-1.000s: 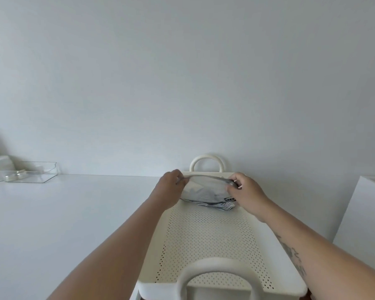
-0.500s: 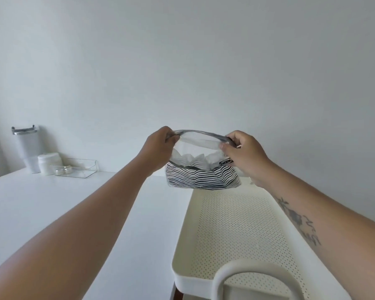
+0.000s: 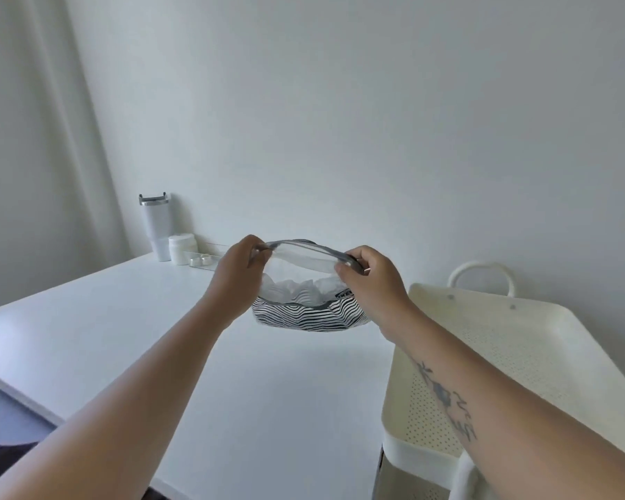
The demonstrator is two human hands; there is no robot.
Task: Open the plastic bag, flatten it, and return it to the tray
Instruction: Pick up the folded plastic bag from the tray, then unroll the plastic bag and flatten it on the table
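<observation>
Between my hands, a thin translucent plastic bag with black-and-white stripes (image 3: 305, 304); right of my grip, a matt cream perforated plastic tray (image 3: 542, 341).

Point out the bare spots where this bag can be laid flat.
The white table is bare between the striped bag and its near edge. The perforated tray holds nothing. The far corner is crowded: tumbler, jar, clear dish.

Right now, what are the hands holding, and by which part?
The striped plastic bag, held above the table. The left hand and right hand each pinch one end of its grey top rim.
</observation>
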